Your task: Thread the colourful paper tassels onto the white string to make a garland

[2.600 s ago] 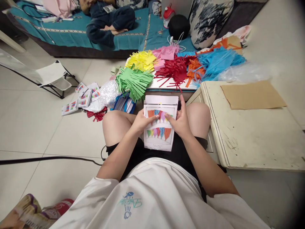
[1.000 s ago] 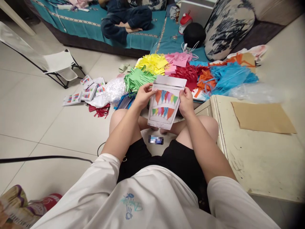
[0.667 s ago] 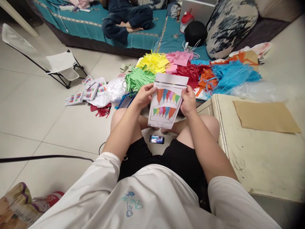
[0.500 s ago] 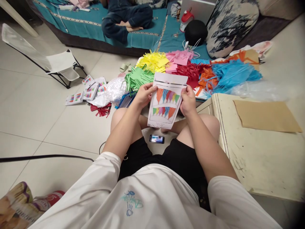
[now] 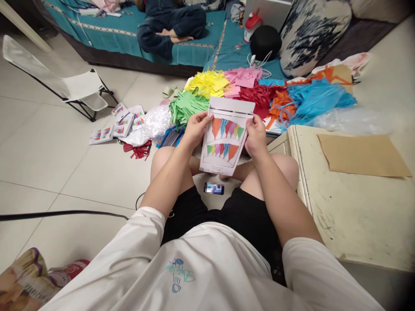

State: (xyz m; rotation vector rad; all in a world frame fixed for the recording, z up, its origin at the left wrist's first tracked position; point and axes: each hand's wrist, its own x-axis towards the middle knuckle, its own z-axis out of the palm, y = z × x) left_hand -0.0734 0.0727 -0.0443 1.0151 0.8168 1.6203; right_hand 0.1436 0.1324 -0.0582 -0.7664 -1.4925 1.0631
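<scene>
I hold a clear packet with a white printed card (image 5: 226,137) upright above my knees; coloured paper pennants show on its face. My left hand (image 5: 195,128) grips its left edge near the top, fingers curled round it. My right hand (image 5: 255,136) pinches its right edge. Just beyond the packet lie heaps of cut paper strips: green (image 5: 186,106), yellow (image 5: 206,82), pink (image 5: 241,78), red (image 5: 259,96), orange (image 5: 279,104) and blue (image 5: 316,98).
Several finished packets (image 5: 118,125) and clear plastic bags (image 5: 154,123) lie on the tiled floor to the left. A worn white low table (image 5: 350,203) with a brown envelope (image 5: 361,154) stands at my right. A folding chair (image 5: 69,88) is at far left. Another person sits on the teal mattress (image 5: 171,23).
The packet has come up off my lap and is now held upright in front of me by both hands; over the last second it has barely shifted.
</scene>
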